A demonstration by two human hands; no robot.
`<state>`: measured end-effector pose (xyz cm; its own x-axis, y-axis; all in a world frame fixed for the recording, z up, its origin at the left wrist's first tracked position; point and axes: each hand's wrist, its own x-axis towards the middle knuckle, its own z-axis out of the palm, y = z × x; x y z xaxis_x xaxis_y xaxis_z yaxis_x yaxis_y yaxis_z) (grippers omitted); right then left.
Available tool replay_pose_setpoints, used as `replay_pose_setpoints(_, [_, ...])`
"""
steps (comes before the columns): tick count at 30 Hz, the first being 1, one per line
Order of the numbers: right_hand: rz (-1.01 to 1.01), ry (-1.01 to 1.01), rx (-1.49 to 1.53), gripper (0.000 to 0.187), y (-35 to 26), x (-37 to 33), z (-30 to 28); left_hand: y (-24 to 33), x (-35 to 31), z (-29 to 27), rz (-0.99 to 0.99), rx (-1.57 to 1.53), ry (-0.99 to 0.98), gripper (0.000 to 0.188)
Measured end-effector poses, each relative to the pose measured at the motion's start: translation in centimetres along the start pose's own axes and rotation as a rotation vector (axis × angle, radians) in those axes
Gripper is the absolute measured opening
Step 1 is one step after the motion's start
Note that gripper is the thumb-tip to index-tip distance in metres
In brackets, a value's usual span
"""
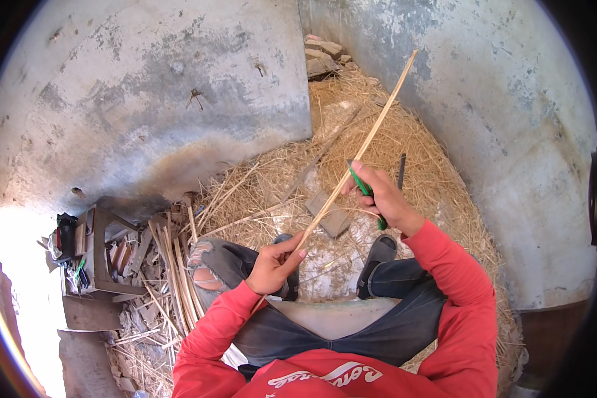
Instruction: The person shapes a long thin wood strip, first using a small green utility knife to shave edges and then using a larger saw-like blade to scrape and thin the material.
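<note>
A long, pale wooden strip (386, 109), which looks like split bamboo, slants from my lap up and away to the right. My left hand (274, 266) is closed around its lower part, thumb on top. Farther up, my right hand (388, 199) grips a green-handled knife (361, 180) that lies against the strip. The blade is partly hidden by the strip and my fingers. A thin curled sliver (298, 207) arches from near my right hand to the left.
Straw-like shavings (411, 142) cover the floor around my feet. A flat block (328, 213) lies between them and the strip. Long strips (176, 275) lean at my left beside a wooden box frame (103, 255). Grey walls (152, 93) curve around; rubble (322, 56) sits at the far corner.
</note>
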<state>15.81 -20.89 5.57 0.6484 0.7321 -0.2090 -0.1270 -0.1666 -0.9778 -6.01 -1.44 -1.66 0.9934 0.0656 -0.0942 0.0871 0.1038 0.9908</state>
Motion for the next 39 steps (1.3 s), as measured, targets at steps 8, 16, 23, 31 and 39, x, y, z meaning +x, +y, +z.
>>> replay_pose_setpoints(8, [-0.393, -0.015, -0.772, 0.023, 3.0, -0.3, 2.4, 0.7, 0.3, 0.9, 0.092, 0.547, 0.103, 0.045])
replay_pose_setpoints(16, [-0.507, -0.252, -0.802, 0.017, 2.2, -4.8, 6.2, -1.2, 1.5, -1.5, 0.116, 0.462, 0.356, 0.047])
replay_pose_setpoints(23, [-0.418, 0.163, -0.675, 0.041, 1.5, -1.7, 3.2, -0.2, 0.6, -0.8, -0.001, 0.081, 0.169, 0.048])
replay_pose_setpoints(31, [-0.295, 0.487, -0.852, 0.054, -1.0, 1.0, -3.3, -0.1, 0.4, 0.5, 0.020, 0.164, 0.086, 0.046])
replay_pose_setpoints(39, [-0.499, 0.249, -0.884, 0.052, 3.9, -0.8, 3.3, -0.5, 0.1, 0.0, 0.034, 0.182, 0.116, 0.045])
